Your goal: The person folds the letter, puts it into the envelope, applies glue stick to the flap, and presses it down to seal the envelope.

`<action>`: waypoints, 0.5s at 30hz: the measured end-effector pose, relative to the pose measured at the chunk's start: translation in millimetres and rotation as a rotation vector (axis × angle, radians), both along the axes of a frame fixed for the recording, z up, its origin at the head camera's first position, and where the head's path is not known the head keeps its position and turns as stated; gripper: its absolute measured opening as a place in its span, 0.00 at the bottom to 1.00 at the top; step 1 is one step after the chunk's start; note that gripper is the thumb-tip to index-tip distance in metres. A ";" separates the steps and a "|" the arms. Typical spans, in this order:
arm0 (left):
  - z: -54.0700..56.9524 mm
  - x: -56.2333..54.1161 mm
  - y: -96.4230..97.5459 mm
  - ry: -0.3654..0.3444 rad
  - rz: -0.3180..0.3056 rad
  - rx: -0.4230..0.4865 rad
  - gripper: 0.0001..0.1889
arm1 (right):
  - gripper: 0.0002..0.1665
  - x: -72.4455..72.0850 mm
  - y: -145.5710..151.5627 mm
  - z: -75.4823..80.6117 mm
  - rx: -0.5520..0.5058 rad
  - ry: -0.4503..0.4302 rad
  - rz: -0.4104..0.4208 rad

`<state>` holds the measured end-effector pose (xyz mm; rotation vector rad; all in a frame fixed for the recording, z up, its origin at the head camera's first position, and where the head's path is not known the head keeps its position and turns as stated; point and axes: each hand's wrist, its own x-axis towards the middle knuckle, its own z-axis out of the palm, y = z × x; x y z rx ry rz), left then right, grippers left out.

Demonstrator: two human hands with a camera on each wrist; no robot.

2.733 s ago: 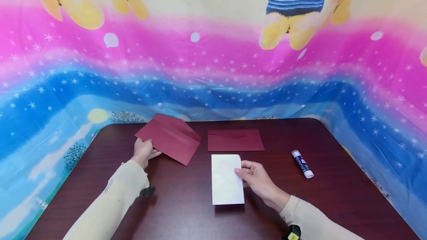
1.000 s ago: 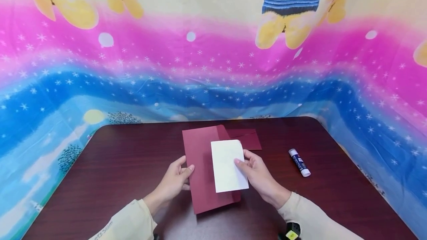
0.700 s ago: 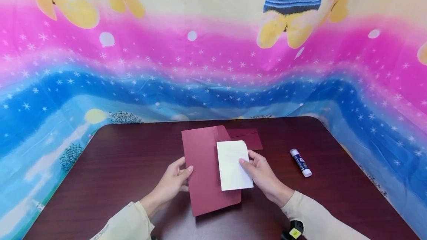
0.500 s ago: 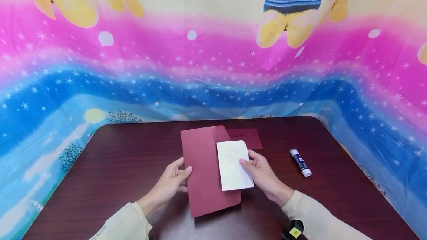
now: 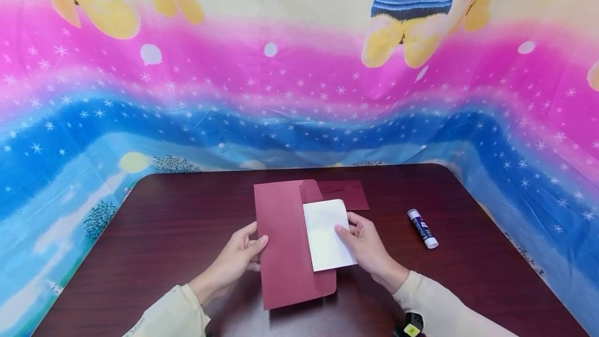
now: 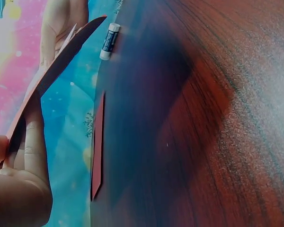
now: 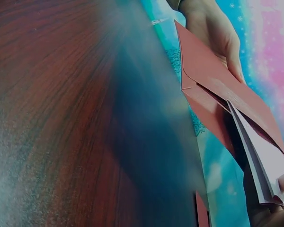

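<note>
My left hand [image 5: 234,256] pinches a dark red envelope [image 5: 283,254] by its left edge, thumb on the near face and fingers behind. The envelope is held up off the table, long side upright, its flap unfolded to the right. My right hand [image 5: 369,243] pinches a folded white paper [image 5: 327,235] by its right side. In the right wrist view the far corner of the paper [image 7: 262,151] is right at the envelope's parted mouth [image 7: 213,97]. From the left wrist view, the envelope [image 6: 61,61] appears almost edge-on and hides most of the paper.
A second red envelope [image 5: 348,196] lies flat at the back of the dark wooden table [image 5: 187,212], partly hidden behind the held one. A glue stick [image 5: 422,229] with white ends lies to the right. A printed cloth [image 5: 299,92] hangs around the back and sides.
My left hand has brought the envelope from the back left to the middle and turned it upright. Over the last half second the paper's left edge has come in against the envelope's mouth.
</note>
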<state>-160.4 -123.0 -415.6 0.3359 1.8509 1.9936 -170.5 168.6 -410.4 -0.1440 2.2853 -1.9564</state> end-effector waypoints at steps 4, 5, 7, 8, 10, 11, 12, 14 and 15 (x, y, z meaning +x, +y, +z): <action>-1.3 0.1 0.2 0.001 -0.010 -0.007 0.31 | 0.22 1.6 0.0 0.7 0.009 0.005 -0.006; -1.7 0.1 0.5 0.002 -0.012 -0.009 0.32 | 0.22 1.7 0.1 0.8 0.009 0.006 -0.007; -2.8 0.4 1.3 0.008 -0.020 -0.013 0.34 | 0.23 1.6 0.9 1.2 0.013 0.007 0.001; -3.4 0.4 1.9 0.009 -0.028 -0.012 0.34 | 0.24 1.5 1.3 1.4 0.010 0.003 0.007; -4.7 0.5 3.5 0.013 -0.040 -0.012 0.34 | 0.25 1.2 2.1 1.8 0.004 -0.007 0.022; -5.6 0.5 4.3 0.014 -0.046 -0.010 0.34 | 0.25 1.0 2.7 1.9 0.003 -0.012 0.036; -6.5 0.5 4.9 0.015 -0.049 -0.010 0.33 | 0.26 0.6 3.5 1.9 0.003 -0.018 0.051; -8.2 1.1 6.2 0.021 -0.048 -0.010 0.31 | 0.27 0.3 4.4 1.7 0.001 -0.033 0.072; -9.2 1.5 6.7 0.023 -0.041 -0.014 0.31 | 0.27 0.3 4.6 1.7 0.003 -0.038 0.080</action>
